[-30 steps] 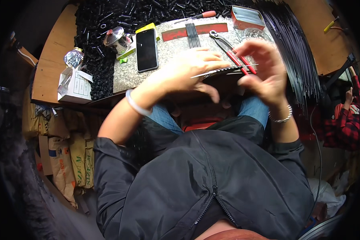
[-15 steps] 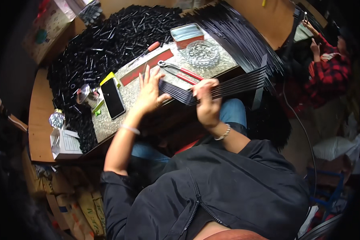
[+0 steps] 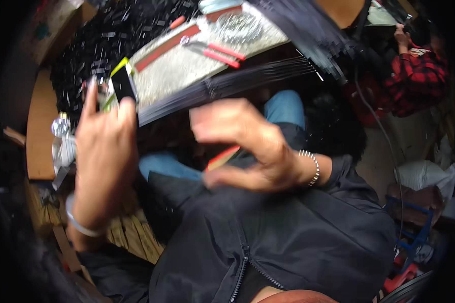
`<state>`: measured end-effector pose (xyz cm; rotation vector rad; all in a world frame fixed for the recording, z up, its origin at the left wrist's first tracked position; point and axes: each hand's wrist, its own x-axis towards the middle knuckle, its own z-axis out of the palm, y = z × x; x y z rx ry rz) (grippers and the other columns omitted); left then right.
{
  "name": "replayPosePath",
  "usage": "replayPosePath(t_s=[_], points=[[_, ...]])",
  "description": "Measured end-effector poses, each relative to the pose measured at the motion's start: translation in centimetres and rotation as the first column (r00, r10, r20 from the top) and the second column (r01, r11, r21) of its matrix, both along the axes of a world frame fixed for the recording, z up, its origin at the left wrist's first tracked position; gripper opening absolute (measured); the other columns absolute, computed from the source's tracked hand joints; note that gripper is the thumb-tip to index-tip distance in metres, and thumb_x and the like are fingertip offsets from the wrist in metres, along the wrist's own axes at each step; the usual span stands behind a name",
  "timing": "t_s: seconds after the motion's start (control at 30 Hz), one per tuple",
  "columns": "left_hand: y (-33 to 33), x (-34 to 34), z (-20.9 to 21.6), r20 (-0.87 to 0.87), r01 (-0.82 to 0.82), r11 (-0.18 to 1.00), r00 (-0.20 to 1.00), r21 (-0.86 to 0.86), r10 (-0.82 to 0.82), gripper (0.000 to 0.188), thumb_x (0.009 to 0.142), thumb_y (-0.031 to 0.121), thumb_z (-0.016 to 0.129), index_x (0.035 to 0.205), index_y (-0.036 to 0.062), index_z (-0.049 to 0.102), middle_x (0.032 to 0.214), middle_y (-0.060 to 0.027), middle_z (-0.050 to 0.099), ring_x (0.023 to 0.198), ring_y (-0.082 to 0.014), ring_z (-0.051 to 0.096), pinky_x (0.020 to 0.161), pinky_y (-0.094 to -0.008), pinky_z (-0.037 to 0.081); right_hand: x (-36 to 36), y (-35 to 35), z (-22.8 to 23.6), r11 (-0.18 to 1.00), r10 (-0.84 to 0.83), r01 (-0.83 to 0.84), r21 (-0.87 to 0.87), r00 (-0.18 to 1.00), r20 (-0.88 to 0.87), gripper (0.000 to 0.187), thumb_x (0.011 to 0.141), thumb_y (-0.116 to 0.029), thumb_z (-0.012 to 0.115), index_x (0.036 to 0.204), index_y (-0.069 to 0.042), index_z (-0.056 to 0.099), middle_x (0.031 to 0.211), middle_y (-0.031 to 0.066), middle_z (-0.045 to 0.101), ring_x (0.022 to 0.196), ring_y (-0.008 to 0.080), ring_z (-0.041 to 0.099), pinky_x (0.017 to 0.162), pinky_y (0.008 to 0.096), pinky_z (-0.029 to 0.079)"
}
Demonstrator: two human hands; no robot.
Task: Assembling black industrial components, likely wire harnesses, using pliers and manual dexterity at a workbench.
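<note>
Both my hands are raised close to the view and blurred by motion. My left hand [image 3: 106, 139] is at the left, with its index finger stretched up and its other fingers partly bent; nothing shows in it. My right hand [image 3: 245, 144] hovers over my lap, thumb and fingers spread apart and empty. Beyond it, a bundle of long thin black strips [image 3: 179, 98] lies slantwise along the front edge of the stone-topped work surface [image 3: 159, 76]. Red-handled pliers [image 3: 217, 53] rest behind the bundle. A black phone [image 3: 121, 83] sits just past my left fingertips.
A heap of short black pieces [image 3: 136, 20] covers the back left. A clear bowl of small shiny bits [image 3: 239, 28] and a flat red bar [image 3: 167, 48] are on the surface. More long black strips [image 3: 313, 30] lie right. A person in a checked shirt [image 3: 414, 81] sits far right.
My right hand has let go of the black strips, which now lie along the front edge. Both hands have come back toward me, the left one also leftward. The view has shifted.
</note>
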<state>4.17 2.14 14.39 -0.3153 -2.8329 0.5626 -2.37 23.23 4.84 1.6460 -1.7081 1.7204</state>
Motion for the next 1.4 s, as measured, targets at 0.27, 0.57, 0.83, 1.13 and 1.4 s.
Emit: replayPosePath(t_s=[0.27,0.57,0.83,1.13,1.4], points=[[2.0,-2.2,0.9,0.102,0.101,0.993,0.989,0.065,-0.107,0.031,0.089,0.025,0.051,0.105,-0.0005,0.044,0.095,-0.0162,0.055,0.092,-0.0279,0.055,0.099,-0.0405,0.04,-7.9,-8.8,-10.5,0.992,0.091,-0.114,0.052,0.941,0.327,0.036,0.082,-0.016,0.069,0.112,-0.002,0.057,0.098,0.0099,0.064,0.088,0.0234,0.062,0.077,0.0351,0.05],[1.2,-3.7,-3.4,-0.478,0.46,0.338,0.878,0.821,-0.031,0.073,0.094,0.043,0.049,0.138,-0.0098,0.025,0.129,-0.0252,0.047,0.122,-0.0319,0.046,0.105,-0.0381,0.032,-3.1,-7.5,-14.8,0.927,0.107,-0.358,0.114,0.541,0.834,0.013,0.089,-0.008,0.059,0.09,0.004,0.066,0.067,0.0068,0.063,0.06,0.0119,0.061,0.058,0.0254,0.051],[-1.6,-5.1,-4.9,-0.206,0.0,-0.526,0.92,0.85,-0.333,0.052,0.098,0.039,0.036,0.128,-0.0033,0.04,0.106,-0.0208,0.062,0.098,-0.032,0.062,0.102,-0.0456,0.039,-4.4,-8.0,-14.6,0.834,0.393,-0.515,-0.199,0.301,0.869,0.044,0.087,-0.026,0.059,0.116,0.006,0.054,0.09,0.0111,0.064,0.079,0.0152,0.063,0.074,0.028,0.052],[-3.7,-4.8,-5.2,-0.014,-0.132,-0.148,0.701,0.98,-0.713,0.063,0.09,0.038,0.057,0.138,0.0031,0.036,0.127,-0.0134,0.053,0.114,-0.0207,0.053,0.097,-0.0353,0.042,-4.8,-6.6,-11.2,0.939,-0.163,-0.137,0.315,0.629,0.76,0.044,0.098,-0.039,0.043,0.096,0.003,0.056,0.07,0.0081,0.059,0.059,0.0141,0.058,0.054,0.0262,0.05],[-24.8,-21.1,-12.6,0.087,-0.673,0.587,0.687,0.45,0.721,0.036,0.088,0.028,0.056,0.114,0.0029,0.056,0.114,-0.0225,0.058,0.108,-0.0377,0.056,0.088,-0.0473,0.048,-4.4,-8.3,-11.1,0.963,0.064,-0.267,0.043,0.38,0.923,0.043,0.1,-0.034,0.038,0.093,0.004,0.056,0.058,0.0087,0.056,0.045,0.0122,0.052,0.045,0.0245,0.046]])
